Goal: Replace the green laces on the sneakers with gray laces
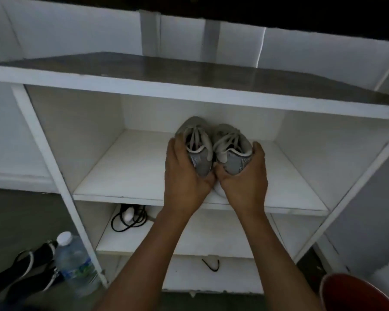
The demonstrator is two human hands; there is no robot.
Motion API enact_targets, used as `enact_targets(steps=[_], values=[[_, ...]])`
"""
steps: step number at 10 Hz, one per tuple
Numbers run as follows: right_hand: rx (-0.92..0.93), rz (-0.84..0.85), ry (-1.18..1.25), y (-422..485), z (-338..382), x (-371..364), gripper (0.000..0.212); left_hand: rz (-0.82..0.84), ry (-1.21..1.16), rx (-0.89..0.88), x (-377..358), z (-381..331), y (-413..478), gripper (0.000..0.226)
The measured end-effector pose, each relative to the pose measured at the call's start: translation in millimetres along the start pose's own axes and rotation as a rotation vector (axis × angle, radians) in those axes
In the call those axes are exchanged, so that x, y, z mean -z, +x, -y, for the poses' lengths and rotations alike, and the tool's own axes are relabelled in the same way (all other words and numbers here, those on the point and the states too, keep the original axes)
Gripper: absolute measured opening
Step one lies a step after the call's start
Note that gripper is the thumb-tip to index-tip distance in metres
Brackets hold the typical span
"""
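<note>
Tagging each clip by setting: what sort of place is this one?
Probably a home storage corner, perhaps an entryway: a white open shelf unit with gray sneakers on one shelf, plus a water bottle and dark footwear on the floor beside it.

On white shelf (126, 167), two gray sneakers (201, 161) side by side; one board lower, coiled black cable (122, 211), perhaps a charger's.

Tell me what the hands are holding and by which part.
The left hand grips the left sneaker round its heel; the right hand grips the right sneaker round its heel.
</note>
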State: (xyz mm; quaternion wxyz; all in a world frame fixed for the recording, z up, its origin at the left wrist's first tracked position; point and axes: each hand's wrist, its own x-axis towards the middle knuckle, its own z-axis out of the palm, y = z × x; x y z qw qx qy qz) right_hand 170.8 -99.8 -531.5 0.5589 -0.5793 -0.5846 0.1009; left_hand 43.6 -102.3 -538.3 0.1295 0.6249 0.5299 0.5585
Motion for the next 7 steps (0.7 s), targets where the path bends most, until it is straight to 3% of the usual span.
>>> enact_targets(steps=[2,4,5,6,7], values=[[-0.164,-0.101,-0.038,-10,-5,-7,0.101,-0.023,-0.027,0.086,-2,1,2,0.093],[-0.169,-0.148,-0.033,-9,-7,-10,0.098,-0.051,-0.022,0.092,-5,6,-2,0.101],[-0.194,-0.085,0.02,-11,-2,-6,0.092,-0.003,-0.056,0.151,-1,5,-3,0.106],[-0.255,0.069,0.152,-5,8,8,0.075,0.063,-0.201,0.286,6,2,5,0.109],[-0.379,0.232,0.163,-18,31,37,0.07,0.167,-0.166,0.356,19,-1,-13,0.11]])
